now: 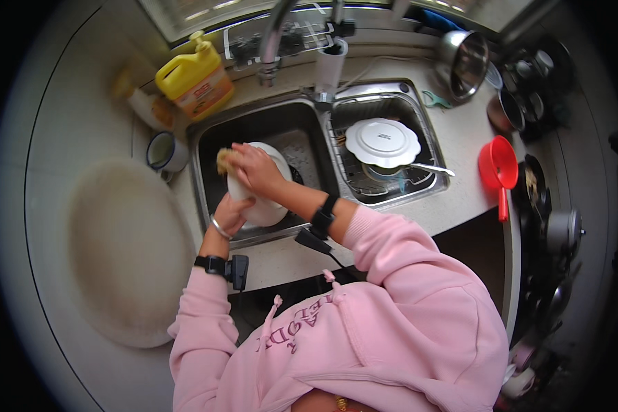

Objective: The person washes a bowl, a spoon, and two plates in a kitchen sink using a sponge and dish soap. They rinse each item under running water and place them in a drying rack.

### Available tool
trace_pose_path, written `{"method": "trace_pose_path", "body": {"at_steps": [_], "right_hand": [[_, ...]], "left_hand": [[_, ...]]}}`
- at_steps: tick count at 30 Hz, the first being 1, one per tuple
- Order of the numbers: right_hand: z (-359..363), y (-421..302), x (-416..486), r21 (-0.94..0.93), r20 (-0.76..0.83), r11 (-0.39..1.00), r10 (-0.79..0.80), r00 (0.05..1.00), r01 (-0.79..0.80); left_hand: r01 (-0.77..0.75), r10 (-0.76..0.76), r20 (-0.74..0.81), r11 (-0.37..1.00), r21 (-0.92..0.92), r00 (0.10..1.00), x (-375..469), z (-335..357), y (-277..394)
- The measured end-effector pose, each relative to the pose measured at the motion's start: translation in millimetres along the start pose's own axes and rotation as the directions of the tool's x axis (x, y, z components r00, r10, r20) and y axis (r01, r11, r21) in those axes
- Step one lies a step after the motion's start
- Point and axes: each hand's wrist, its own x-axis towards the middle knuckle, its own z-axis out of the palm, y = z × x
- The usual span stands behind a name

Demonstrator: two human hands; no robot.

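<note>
Over the left basin of a stainless steel sink (309,121), a white plate or shallow bowl (270,211) is held tilted. My left hand (232,213) grips its near left edge. My right hand (255,167) presses a yellowish sponge or scrubber (225,160) against the dish at its far left side. Part of the dish is hidden behind my right hand and forearm. In the right basin, a scalloped white plate (383,143) lies upside down above other dishes and a wire rack, with a metal utensil handle (432,169) sticking out to the right.
A chrome faucet (270,51) hangs over the sink's back edge. Left of the sink stand a yellow pump jug (195,77), an enamel mug (167,152) and a large round board (129,252). To the right are a metal bowl (463,64), a green peeler (436,99) and a red ladle (497,165).
</note>
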Motion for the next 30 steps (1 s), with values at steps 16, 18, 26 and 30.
{"method": "trace_pose_path", "body": {"at_steps": [16, 18, 26, 30], "right_hand": [[-34, -16, -75, -0.141, 0.213, 0.941, -0.274, 0.938, 0.307], [-49, 0, -73, -0.114, 0.076, 0.981, -0.148, 0.986, 0.156], [-35, 44, -33, 0.161, -0.233, 0.837, 0.547, 0.804, -0.523], [-12, 46, -40, 0.153, -0.183, 0.763, 0.647, 0.74, -0.628]], "left_hand": [[-0.08, 0.326, 0.298, 0.784, -0.616, 0.897, 23, -45, -22], [-0.238, 0.209, -0.115, 0.81, -0.536, 0.971, 17, -40, -15], [-0.086, 0.079, -0.075, 0.993, -0.085, 0.994, 1, -5, 10], [-0.047, 0.051, -0.049, 0.995, 0.087, 0.997, 9, 10, 10]]}}
